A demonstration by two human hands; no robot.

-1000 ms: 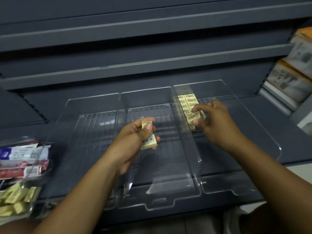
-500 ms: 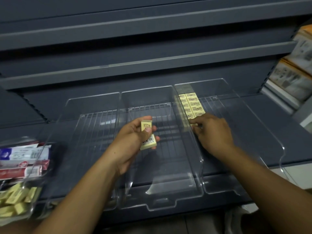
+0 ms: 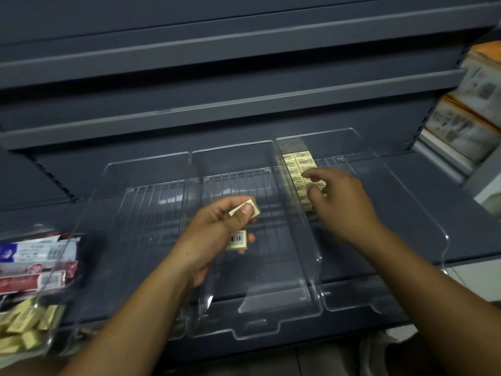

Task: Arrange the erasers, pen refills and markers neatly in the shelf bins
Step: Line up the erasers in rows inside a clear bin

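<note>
Left hand (image 3: 214,234) grasps two yellow erasers (image 3: 238,240) above middle bin (image 3: 257,294). Right hand (image 3: 341,196), two o'clock from it, fingers loose, grasping nothing, over eraser row (image 3: 299,162) in right bin (image 3: 393,240).

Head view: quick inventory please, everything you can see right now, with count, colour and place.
Clear plastic shelf bins: three, transparent, side by side on the lowest shelf.
Pale yellow rectangular erasers in rows: count unclear, two rows along the right bin's left wall.
Held pale yellow erasers: two, over the middle bin, one showing a barcode.
Loose pale yellow erasers: a heap, clear container, lower left.
Red and white flat packets: several, left edge, beyond the heap.
Dark grey metal shelves: several, behind and under the bins.
Orange and white printed packs: stacked, right edge.
Left hand: holds both erasers.
Right hand: fingertips at the rows; grip unclear.
</note>
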